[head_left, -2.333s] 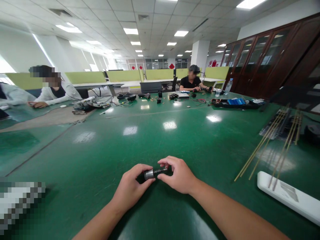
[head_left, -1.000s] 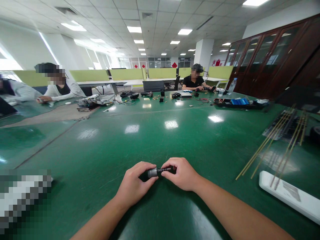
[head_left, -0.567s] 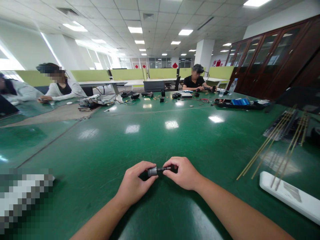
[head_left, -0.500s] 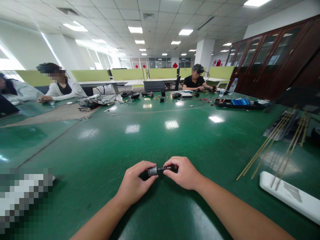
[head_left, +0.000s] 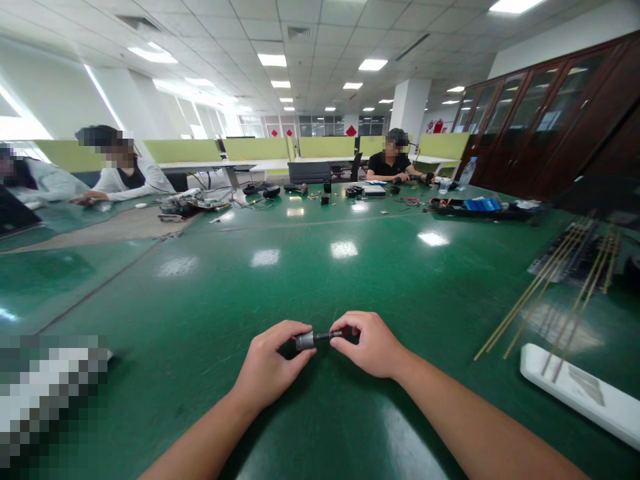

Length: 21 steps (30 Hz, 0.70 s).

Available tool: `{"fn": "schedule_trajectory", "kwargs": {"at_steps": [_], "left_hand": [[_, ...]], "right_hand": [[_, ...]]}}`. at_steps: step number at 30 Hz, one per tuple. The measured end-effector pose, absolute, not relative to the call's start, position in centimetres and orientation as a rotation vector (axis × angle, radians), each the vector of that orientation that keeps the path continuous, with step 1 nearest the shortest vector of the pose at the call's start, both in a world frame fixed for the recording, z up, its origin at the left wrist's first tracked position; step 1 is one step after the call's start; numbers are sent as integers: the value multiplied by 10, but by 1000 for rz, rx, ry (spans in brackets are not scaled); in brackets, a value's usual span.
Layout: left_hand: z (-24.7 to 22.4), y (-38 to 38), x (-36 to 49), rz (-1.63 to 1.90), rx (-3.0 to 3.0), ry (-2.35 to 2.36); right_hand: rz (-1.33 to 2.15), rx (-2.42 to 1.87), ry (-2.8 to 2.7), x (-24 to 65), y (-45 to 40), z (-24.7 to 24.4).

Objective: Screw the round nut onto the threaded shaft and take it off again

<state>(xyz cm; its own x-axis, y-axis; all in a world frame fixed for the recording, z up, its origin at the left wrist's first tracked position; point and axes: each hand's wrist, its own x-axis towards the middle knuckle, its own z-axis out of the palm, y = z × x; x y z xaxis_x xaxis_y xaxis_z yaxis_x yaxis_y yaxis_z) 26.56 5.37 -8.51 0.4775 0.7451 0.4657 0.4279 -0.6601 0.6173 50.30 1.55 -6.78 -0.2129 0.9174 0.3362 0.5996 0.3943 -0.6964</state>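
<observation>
My left hand (head_left: 273,363) is closed, with thumb and fingers around a small grey metal cylinder (head_left: 305,341). From the cylinder's right end a thin dark shaft (head_left: 323,337) points toward my right hand (head_left: 370,343). The thumb and fingertips of that hand pinch the shaft's far tip, which has a shiny metal look. Both hands are low over the green table (head_left: 300,287), and the part is held roughly level between them. Fingers hide some of the cylinder's left end. I cannot make out the part's exact kind.
Thin brass-coloured rods (head_left: 537,287) and a long white plastic piece (head_left: 580,387) lie at the right. A blurred-out pale object (head_left: 50,393) is at the lower left. Across the table are a black tray (head_left: 480,207), a water bottle (head_left: 467,173), loose parts and several seated people.
My right hand has shifted slightly right, and a little more of the shaft shows between the hands. My left hand stays in place around the cylinder.
</observation>
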Motion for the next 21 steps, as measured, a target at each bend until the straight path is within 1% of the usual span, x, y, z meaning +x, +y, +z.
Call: {"fn": "schedule_trajectory", "kwargs": {"at_steps": [21], "left_hand": [[-84, 55, 264, 1045, 2311, 993]], "right_hand": [[541, -1312, -1897, 509, 18, -69]]}}
